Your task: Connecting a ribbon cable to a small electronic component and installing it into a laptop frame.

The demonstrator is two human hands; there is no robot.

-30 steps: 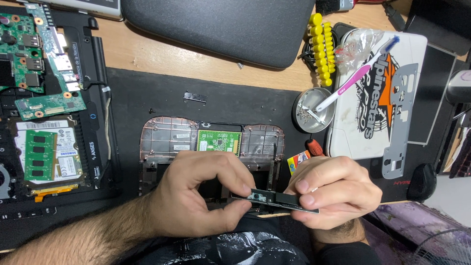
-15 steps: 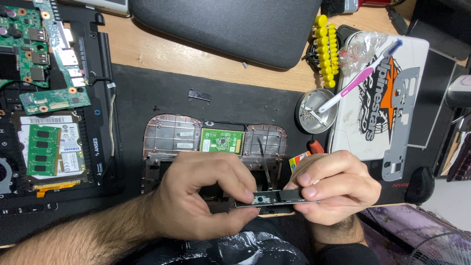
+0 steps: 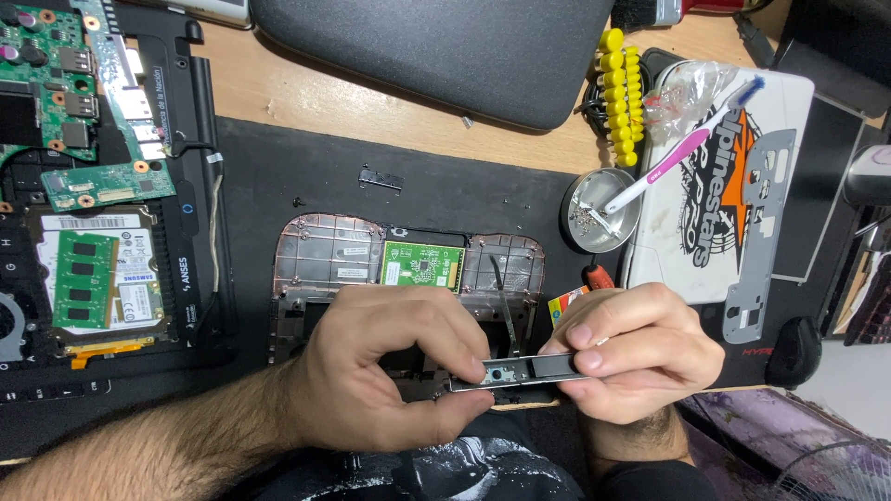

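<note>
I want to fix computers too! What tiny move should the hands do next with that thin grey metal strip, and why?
Probably ease the thin grey metal strip gently away from the dark laptop palm-rest panel beneath it. The left hand pinches one end and the right hand grips the other, so it is held level at both ends just above the panel; a slow, even lift seems safest against bending it.

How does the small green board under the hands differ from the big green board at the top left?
The small green board is a plain rectangle set in the panel beside the left hand; the big green board is irregular and carries metal ports. The small one shows whole; the big one runs off the picture's edge. Both are green circuit boards.
</note>
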